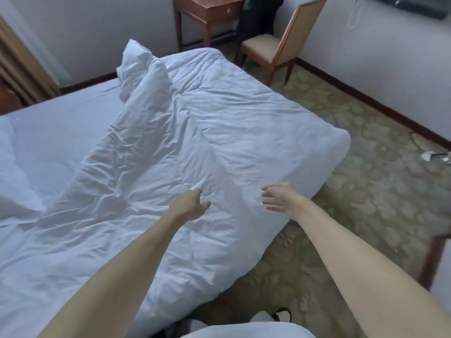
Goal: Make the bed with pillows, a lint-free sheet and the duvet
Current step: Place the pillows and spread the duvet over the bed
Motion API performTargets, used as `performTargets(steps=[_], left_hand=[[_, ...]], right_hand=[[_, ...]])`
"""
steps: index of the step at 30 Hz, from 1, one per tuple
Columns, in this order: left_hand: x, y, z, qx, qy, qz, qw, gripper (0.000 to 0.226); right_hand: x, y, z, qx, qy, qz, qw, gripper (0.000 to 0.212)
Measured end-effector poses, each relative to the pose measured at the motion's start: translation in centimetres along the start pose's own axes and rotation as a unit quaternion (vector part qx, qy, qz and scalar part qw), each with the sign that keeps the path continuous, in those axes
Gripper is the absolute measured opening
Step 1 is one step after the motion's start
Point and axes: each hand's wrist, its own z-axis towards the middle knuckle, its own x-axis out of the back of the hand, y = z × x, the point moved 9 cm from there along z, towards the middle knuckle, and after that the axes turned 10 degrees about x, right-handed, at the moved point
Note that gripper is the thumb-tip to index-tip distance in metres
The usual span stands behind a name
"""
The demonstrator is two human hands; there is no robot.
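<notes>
One duvet (195, 142), one pillow (14, 181), one chair (275, 45); left hand (192, 206) and right hand (278, 197) hang above the duvet, fingers spread, empty

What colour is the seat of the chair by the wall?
The chair seat is beige; head view.

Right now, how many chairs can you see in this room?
1. The chair stands near the far wall, beside the wooden desk, past the bed. A wooden leg at the right edge could be another's, but too little shows to tell.
</notes>
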Motion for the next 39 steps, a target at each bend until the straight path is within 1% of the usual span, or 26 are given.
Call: performTargets(steps=[3, 6, 8, 10, 13, 16, 18, 20, 22, 24, 27, 30, 33, 35, 39], left_hand=[[-1.9, 5.8, 1.1, 0.008, 0.006, 0.005, 1.0, 0.062], [-4.1, 11.3, 1.9, 0.028, 0.023, -0.008, 0.999, 0.063], [-6.0, 14.8, 2.1, 0.044, 0.036, -0.014, 0.998, 0.071], [-8.9, 18.1, 1.4, 0.052, 0.018, -0.006, 0.998, 0.081], [-12.6, 22.3, 1.6, 0.063, -0.014, 0.034, 0.997, 0.078], [-13.5, 27.2, 4.5, 0.058, -0.031, 0.049, 0.997, 0.08], [-13.7, 31.3, 7.3, 0.047, -0.025, 0.065, 0.996, 0.08], [-14.0, 36.5, 10.4, 0.039, -0.015, 0.073, 0.996, 0.082], [-14.9, 42.2, 14.0, 0.035, -0.01, 0.065, 0.997, 0.088], [-16.2, 48.3, 17.8, 0.028, -0.007, 0.059, 0.998, 0.091], [-17.4, 58.7, 22.4, 0.02, -0.011, 0.023, 0.999, 0.09], [-17.1, 70.1, 25.2, 0.003, -0.01, -0.007, 1.0, 0.087], [-15.7, 80.7, 26.8, -0.045, 0.001, -0.023, 0.999, 0.082], [-14.5, 87.1, 28.2, -0.075, 0.019, -0.017, 0.997, 0.079], [-12.6, 97.2, 33.0, -0.102, 0.022, 0.005, 0.994, 0.084]], right_hand=[[6.7, 1.6, 2.1, 0.008, -0.003, 0.014, 1.0, 0.02], [13.2, 2.5, 4.6, 0.019, -0.026, 0.022, 0.999, 0.022], [17.9, 3.1, 6.3, 0.029, -0.028, 0.033, 0.999, 0.027], [22.6, 4.7, 7.5, 0.008, -0.019, 0.029, 0.999, 0.031], [28.7, 5.8, 10.6, 0.001, -0.005, 0.036, 0.999, 0.029], [33.4, 6.3, 14.0, 0.0, 0.006, 0.061, 0.998, 0.037], [36.2, 6.4, 16.4, 0.005, -0.006, 0.063, 0.998, 0.04], [39.3, 6.1, 18.6, 0.009, -0.04, 0.034, 0.999, 0.044], [43.1, 5.1, 21.2, 0.022, -0.074, -0.029, 0.997, 0.048], [47.6, 4.3, 24.5, 0.024, -0.08, -0.073, 0.994, 0.051], [55.8, 3.2, 30.2, 0.009, -0.043, -0.086, 0.995, 0.053], [64.7, 1.4, 35.2, 0.001, -0.005, -0.103, 0.995, 0.051], [72.9, -0.3, 39.7, -0.001, 0.043, -0.103, 0.994, 0.051], [77.3, -1.3, 42.8, 0.003, 0.066, -0.091, 0.994, 0.051], [84.0, -2.4, 49.9, -0.001, 0.073, -0.071, 0.995, 0.045]])
